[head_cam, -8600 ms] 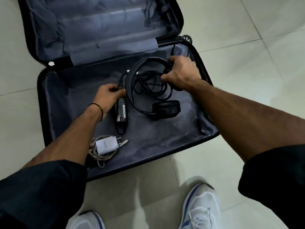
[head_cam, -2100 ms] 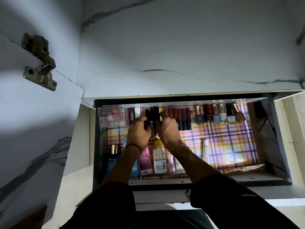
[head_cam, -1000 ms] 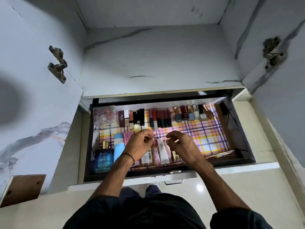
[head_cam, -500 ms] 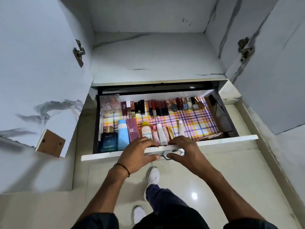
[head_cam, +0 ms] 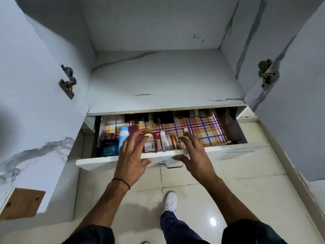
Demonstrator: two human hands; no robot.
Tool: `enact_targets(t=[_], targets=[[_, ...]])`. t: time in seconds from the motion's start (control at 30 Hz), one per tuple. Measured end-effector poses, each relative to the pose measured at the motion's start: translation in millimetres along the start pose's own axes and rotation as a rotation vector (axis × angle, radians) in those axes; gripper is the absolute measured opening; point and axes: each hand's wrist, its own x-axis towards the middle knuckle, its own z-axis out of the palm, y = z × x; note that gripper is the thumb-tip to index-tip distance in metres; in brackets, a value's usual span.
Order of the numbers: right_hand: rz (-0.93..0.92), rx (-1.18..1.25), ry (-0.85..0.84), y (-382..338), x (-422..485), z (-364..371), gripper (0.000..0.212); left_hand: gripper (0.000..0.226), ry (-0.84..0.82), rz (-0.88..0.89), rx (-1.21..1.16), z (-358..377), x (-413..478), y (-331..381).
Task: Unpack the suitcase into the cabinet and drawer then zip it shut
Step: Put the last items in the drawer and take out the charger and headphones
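Note:
A white drawer (head_cam: 228,150) under the cabinet shelf (head_cam: 158,80) stands partly pushed in, its back rows of cosmetics hidden beneath the shelf. Inside, on a plaid liner (head_cam: 202,131), lie a dark blue perfume box (head_cam: 109,147), a light blue bottle (head_cam: 123,136) and several small bottles and tubes. My left hand (head_cam: 131,155) and my right hand (head_cam: 195,154) are spread with straight fingers over the drawer's front edge, on either side of its metal handle (head_cam: 171,164). Neither hand holds anything. The suitcase is out of view.
Both cabinet doors hang open, the left door (head_cam: 31,95) and the right door (head_cam: 299,85), each with a metal hinge. A brown wooden patch (head_cam: 22,203) shows low on the left door. My white shoe (head_cam: 170,202) stands on the tiled floor below.
The drawer has slid further in under the shelf. My hands, which gripped its front edge half a second ago, have let go and spread flat.

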Motion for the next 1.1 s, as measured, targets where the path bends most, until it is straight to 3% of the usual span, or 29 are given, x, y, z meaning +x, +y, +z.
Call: enact_targets(t=[0.17,0.33,0.8,1.1], targets=[[-0.087,-0.120,0.135,14,75,5,0.084,0.100,0.084,-0.079,0.222,1,68,3],[-0.121,-0.226,0.135,26,128,10,0.080,0.109,0.109,-0.086,0.304,3,117,6],[-0.161,-0.464,0.230,42,174,21,0.075,0.093,0.058,-0.064,0.394,25,158,-14],[-0.095,-0.256,-0.021,11,163,-20,0.070,0.082,-0.145,-0.120,0.266,-2,157,1]])
